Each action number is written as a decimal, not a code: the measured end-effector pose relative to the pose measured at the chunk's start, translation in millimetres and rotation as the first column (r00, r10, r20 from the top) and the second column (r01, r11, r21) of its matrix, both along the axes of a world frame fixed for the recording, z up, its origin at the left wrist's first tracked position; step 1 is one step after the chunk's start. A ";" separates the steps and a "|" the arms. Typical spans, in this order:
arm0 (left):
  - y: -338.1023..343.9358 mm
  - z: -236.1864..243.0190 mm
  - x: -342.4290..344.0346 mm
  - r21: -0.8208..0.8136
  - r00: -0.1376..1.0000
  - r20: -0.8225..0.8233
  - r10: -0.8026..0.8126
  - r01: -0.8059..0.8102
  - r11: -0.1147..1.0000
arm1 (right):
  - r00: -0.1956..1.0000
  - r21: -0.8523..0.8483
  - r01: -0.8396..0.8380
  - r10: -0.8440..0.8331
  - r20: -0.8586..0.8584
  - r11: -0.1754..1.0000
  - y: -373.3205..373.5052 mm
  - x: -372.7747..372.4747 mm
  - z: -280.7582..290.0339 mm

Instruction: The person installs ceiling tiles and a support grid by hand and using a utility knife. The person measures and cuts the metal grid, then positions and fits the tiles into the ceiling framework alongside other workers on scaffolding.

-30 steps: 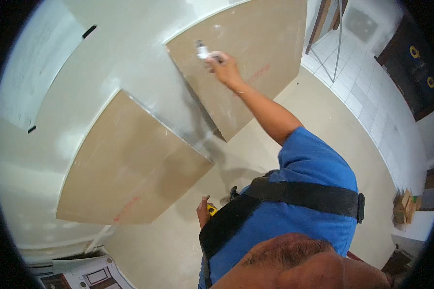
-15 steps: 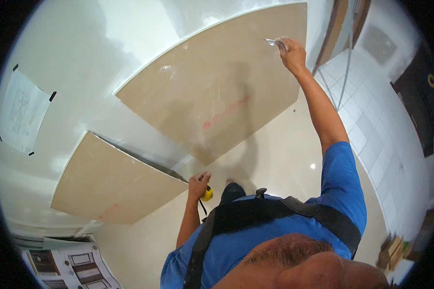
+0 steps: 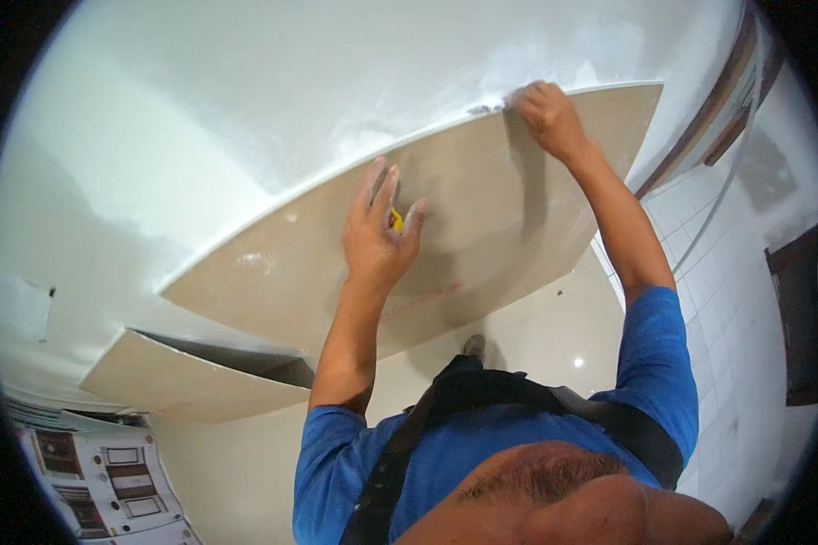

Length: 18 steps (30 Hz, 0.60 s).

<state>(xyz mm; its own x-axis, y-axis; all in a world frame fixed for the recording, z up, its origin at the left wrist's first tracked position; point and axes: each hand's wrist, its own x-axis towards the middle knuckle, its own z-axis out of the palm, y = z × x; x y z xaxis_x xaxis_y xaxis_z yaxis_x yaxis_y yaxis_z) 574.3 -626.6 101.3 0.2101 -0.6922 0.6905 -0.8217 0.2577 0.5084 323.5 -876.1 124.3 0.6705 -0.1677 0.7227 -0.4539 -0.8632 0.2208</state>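
Note:
A large tan plasterboard sheet (image 3: 463, 209) leans against the pale wall, its top edge curved by the lens. My right hand (image 3: 547, 116) is closed on a grey utility knife (image 3: 483, 110), at the sheet's upper edge; motion and the fingers hide part of the knife. My left hand (image 3: 377, 232) is in front of the sheet's middle, fingers stretched upward and thumb apart. Between thumb and palm shows a bit of a yellow tape measure (image 3: 396, 220), mostly hidden by the hand.
A smaller plasterboard piece (image 3: 191, 377) leans at the left, a dark gap behind it. Printed sheets with pictures (image 3: 123, 481) lie at the lower left. On the right are a brown door frame (image 3: 700, 100), a hanging pale cable (image 3: 727, 182) and white floor tiles (image 3: 677, 218).
My left hand has risen from beside the smaller piece to the large sheet, carrying the tape measure. The right hand with the knife has reached the sheet's top edge. The view has shifted.

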 end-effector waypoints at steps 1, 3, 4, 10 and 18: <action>-17.3 6.5 -6.0 0.011 1.000 0.029 0.001 -0.001 1.000 | 1.000 0.015 -0.012 0.012 0.007 1.000 -3.6 0.0 -3.6; -41.4 11.2 -15.4 0.032 0.998 0.061 0.014 -0.016 0.999 | 0.992 0.031 -0.123 0.122 0.020 0.992 -5.7 1.9 -8.6; -51.0 10.2 -21.3 0.073 0.997 0.068 0.045 -0.050 0.996 | 0.988 0.013 -0.157 0.157 0.007 0.987 -9.6 -0.7 -9.2; -72.1 0.5 -54.7 0.085 0.957 0.157 0.246 -0.261 0.962 | 0.965 -0.028 -0.258 0.259 0.032 0.966 -23.8 12.5 5.0; -88.9 12.1 -69.8 0.177 0.855 0.235 0.463 -0.506 0.844 | 0.926 0.053 -0.370 0.363 0.107 0.928 -32.8 19.5 -4.0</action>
<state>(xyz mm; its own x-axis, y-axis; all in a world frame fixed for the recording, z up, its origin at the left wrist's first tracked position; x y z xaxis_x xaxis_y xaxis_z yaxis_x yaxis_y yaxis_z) 504.5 -715.5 113.4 0.4497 -0.6737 0.5864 -0.8917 -0.3007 0.3383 343.0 -909.0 120.3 0.6249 0.0234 0.7804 -0.1188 -0.9851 0.1247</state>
